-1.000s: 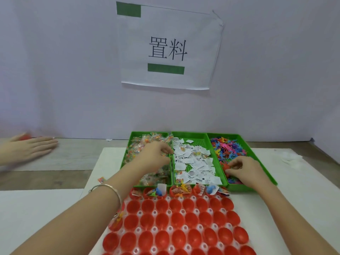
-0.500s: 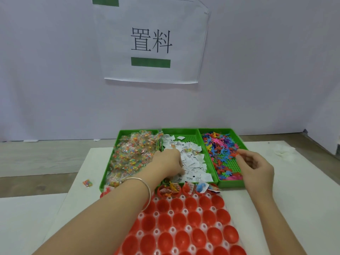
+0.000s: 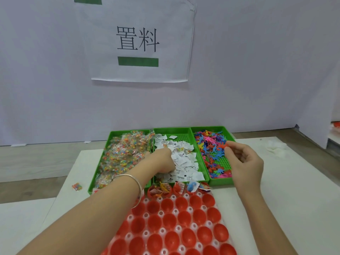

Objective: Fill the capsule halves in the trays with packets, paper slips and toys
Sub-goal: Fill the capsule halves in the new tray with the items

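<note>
The white table [image 3: 294,199] holds three green trays [image 3: 171,129] side by side at the back. One has packets [image 3: 125,153], one paper slips [image 3: 185,159], one toys [image 3: 211,144]. Just in front lies a sheet of red cups [image 3: 186,196]. One small packet [image 3: 76,186] lies alone on the left. A crumpled white wad [image 3: 276,148] lies on the right.

A thin silver bangle [image 3: 135,183] circles the left wrist.

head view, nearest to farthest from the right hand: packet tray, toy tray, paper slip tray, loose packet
1. toy tray, right, at the right hand
2. paper slip tray, middle
3. packet tray, left
4. loose packet, far left, on table
</note>
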`<state>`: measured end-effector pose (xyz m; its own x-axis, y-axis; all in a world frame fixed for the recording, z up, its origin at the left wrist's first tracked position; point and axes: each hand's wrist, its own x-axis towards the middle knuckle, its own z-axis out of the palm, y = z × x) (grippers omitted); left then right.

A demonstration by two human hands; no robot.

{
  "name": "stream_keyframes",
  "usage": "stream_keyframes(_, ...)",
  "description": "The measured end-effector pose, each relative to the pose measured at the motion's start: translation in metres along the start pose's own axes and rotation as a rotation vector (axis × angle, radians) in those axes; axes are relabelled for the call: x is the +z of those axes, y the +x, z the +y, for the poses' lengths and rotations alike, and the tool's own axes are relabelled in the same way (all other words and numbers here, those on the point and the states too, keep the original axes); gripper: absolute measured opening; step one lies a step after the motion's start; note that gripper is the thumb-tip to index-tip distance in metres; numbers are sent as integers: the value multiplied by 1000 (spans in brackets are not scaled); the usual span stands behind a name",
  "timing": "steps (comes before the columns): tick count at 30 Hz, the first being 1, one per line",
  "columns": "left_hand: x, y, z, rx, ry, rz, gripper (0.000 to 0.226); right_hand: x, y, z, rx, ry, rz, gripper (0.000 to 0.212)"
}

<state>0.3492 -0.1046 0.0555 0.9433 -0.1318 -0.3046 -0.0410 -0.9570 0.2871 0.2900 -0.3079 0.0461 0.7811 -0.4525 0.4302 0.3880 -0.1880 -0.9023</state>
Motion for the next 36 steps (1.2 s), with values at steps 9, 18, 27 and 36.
stream_keyframes(9, -13, -15, -15, 116, -430, 204, 7, 5, -3, -5, 65, 5, -136, 31)
stream_keyframes(18, -14, -48, -15, 176, -869, 441, 12, 22, -19, -29, 264, 219, -425, 14)
stream_keyframes(27, -2, -84, 23, 351, -1107, 551, 13, 28, -29, -48, 448, 422, -507, 34)
stream_keyframes(36, -9, -88, 6, 326, -1250, 203, 13, 28, -32, -53, 454, 435, -434, 34)
